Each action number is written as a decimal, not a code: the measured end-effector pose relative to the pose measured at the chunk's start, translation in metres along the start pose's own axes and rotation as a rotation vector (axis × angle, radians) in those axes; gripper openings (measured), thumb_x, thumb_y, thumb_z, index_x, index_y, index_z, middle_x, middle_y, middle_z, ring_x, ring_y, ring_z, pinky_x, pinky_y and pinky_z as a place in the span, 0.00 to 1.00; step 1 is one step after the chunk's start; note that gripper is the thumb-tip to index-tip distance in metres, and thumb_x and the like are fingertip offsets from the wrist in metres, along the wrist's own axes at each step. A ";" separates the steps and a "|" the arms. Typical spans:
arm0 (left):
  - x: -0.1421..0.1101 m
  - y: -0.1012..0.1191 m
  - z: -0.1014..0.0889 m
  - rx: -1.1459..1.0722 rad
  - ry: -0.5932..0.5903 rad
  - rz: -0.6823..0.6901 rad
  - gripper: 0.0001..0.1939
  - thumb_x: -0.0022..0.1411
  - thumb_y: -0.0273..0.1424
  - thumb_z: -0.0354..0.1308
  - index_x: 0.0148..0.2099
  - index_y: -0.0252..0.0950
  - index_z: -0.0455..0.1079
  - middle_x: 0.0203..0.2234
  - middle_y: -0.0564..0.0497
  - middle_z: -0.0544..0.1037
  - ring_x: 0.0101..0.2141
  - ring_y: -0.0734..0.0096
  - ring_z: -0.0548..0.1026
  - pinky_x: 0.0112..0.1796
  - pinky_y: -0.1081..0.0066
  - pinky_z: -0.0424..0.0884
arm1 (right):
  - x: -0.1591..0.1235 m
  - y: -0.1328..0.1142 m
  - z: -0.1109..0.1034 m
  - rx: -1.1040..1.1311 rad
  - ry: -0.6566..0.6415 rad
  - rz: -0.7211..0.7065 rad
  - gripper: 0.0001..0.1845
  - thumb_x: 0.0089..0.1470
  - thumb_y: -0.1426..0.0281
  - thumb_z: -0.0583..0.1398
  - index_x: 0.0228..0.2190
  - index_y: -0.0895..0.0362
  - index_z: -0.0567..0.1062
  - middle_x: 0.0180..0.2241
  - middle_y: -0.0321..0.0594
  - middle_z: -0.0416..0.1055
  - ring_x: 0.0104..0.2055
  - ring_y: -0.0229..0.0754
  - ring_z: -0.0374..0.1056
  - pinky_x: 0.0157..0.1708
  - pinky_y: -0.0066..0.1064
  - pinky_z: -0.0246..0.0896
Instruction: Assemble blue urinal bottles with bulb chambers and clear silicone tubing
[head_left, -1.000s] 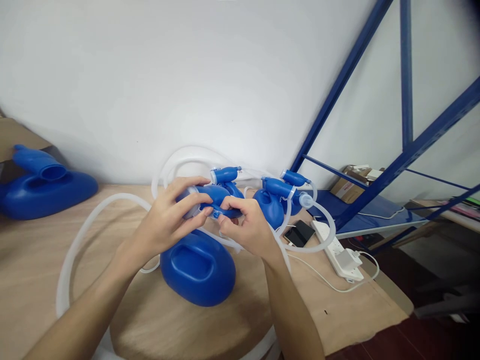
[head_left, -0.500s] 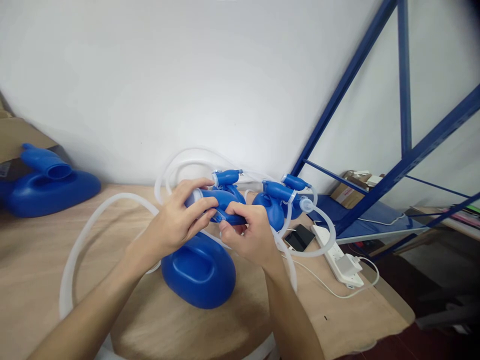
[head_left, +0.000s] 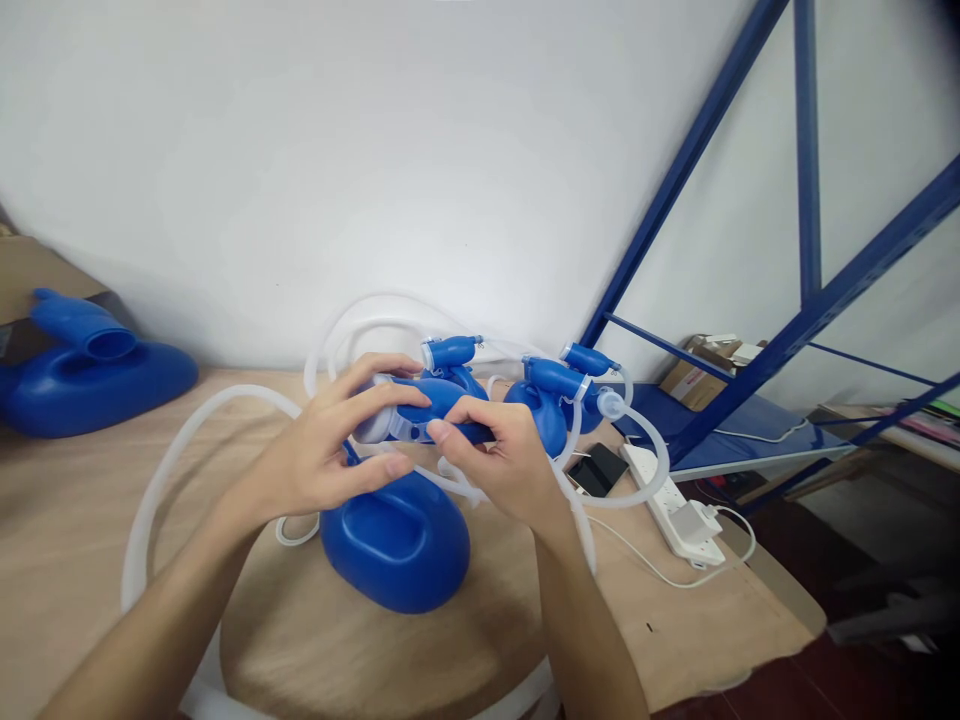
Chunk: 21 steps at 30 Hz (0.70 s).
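A blue plastic urinal bottle (head_left: 394, 540) stands on the table in front of me, its handle recess facing me. Its tilted neck (head_left: 439, 397) ends at the left in a translucent white cap (head_left: 377, 425). My left hand (head_left: 337, 430) cups the cap end, fingers stretched over the neck and thumb held apart below. A translucent strap runs from the cap along the neck's near side. My right hand (head_left: 499, 455) pinches the neck's narrow right end between thumb and fingers, by the strap's end. Part of the neck is hidden by my fingers.
Several blue bottles (head_left: 555, 380) with translucent hoses (head_left: 664, 450) stand behind, at right. Another bottle (head_left: 105, 385) lies left beside a cardboard box (head_left: 45, 265). A phone (head_left: 598, 470), a power strip (head_left: 667, 510) and a blue metal rack (head_left: 697, 150) are at right. A hose (head_left: 142, 530) loops around the table.
My left thumb and lower fingers have come away from the neck's near side, exposing the cap and strap. My right hand keeps its pinch. A white ring on the table now shows more.
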<state>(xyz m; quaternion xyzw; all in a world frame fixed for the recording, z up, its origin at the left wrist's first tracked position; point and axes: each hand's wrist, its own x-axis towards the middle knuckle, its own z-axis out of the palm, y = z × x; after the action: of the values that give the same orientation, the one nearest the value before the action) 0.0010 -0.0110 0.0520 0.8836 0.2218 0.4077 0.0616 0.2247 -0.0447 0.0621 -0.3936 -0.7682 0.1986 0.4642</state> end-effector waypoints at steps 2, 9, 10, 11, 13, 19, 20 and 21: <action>-0.001 -0.001 -0.006 -0.010 -0.079 -0.065 0.23 0.70 0.50 0.59 0.61 0.45 0.72 0.64 0.44 0.69 0.61 0.51 0.72 0.59 0.58 0.73 | 0.001 0.003 -0.002 0.013 -0.006 0.001 0.19 0.64 0.60 0.63 0.24 0.57 0.74 0.20 0.29 0.62 0.23 0.31 0.56 0.25 0.26 0.51; -0.009 -0.010 -0.023 -0.204 -0.151 -0.635 0.37 0.70 0.62 0.44 0.73 0.52 0.60 0.68 0.49 0.70 0.59 0.48 0.76 0.47 0.60 0.82 | 0.001 0.015 0.008 -0.218 -0.136 -0.266 0.18 0.65 0.55 0.64 0.31 0.57 0.79 0.28 0.36 0.78 0.30 0.37 0.70 0.34 0.29 0.62; -0.009 -0.010 -0.025 -0.229 -0.143 -0.728 0.37 0.70 0.61 0.44 0.73 0.53 0.61 0.65 0.49 0.73 0.55 0.50 0.79 0.44 0.61 0.83 | 0.001 0.016 0.010 -0.275 -0.149 -0.325 0.18 0.67 0.56 0.63 0.32 0.57 0.80 0.30 0.38 0.80 0.31 0.39 0.72 0.36 0.31 0.64; -0.008 -0.010 -0.027 -0.237 -0.136 -0.789 0.36 0.68 0.61 0.47 0.71 0.52 0.64 0.62 0.49 0.76 0.51 0.51 0.81 0.41 0.62 0.84 | 0.001 0.017 0.012 -0.318 -0.162 -0.366 0.19 0.68 0.56 0.61 0.33 0.57 0.80 0.32 0.40 0.81 0.33 0.41 0.73 0.38 0.32 0.66; -0.005 -0.005 -0.030 -0.206 -0.099 -0.805 0.37 0.63 0.61 0.57 0.67 0.50 0.69 0.55 0.50 0.81 0.47 0.51 0.82 0.40 0.63 0.84 | 0.002 0.018 0.012 -0.350 -0.194 -0.399 0.17 0.70 0.58 0.59 0.41 0.58 0.81 0.39 0.43 0.83 0.42 0.44 0.76 0.46 0.35 0.69; -0.012 0.004 -0.061 0.095 0.100 -0.753 0.40 0.51 0.64 0.63 0.60 0.49 0.76 0.45 0.54 0.85 0.35 0.54 0.82 0.36 0.62 0.82 | -0.003 0.027 0.008 -0.506 -0.487 -0.126 0.51 0.61 0.47 0.64 0.74 0.48 0.50 0.75 0.57 0.46 0.72 0.65 0.56 0.64 0.58 0.61; -0.018 0.002 -0.067 0.144 0.088 -0.766 0.39 0.51 0.65 0.62 0.58 0.49 0.77 0.43 0.54 0.85 0.34 0.55 0.82 0.36 0.63 0.82 | -0.003 0.031 0.010 -0.530 -0.527 -0.040 0.60 0.56 0.44 0.67 0.75 0.47 0.42 0.76 0.60 0.40 0.71 0.70 0.56 0.61 0.60 0.62; -0.025 -0.002 -0.072 0.178 0.050 -0.776 0.38 0.51 0.65 0.62 0.57 0.50 0.77 0.42 0.54 0.86 0.34 0.55 0.82 0.36 0.63 0.82 | -0.003 0.036 0.012 -0.529 -0.573 0.033 0.67 0.52 0.44 0.70 0.76 0.47 0.37 0.76 0.63 0.40 0.70 0.73 0.58 0.60 0.61 0.63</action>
<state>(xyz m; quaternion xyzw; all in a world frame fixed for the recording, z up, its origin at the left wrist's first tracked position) -0.0678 -0.0250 0.0817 0.7259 0.5749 0.3549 0.1287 0.2300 -0.0247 0.0305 -0.4405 -0.8850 0.1029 0.1102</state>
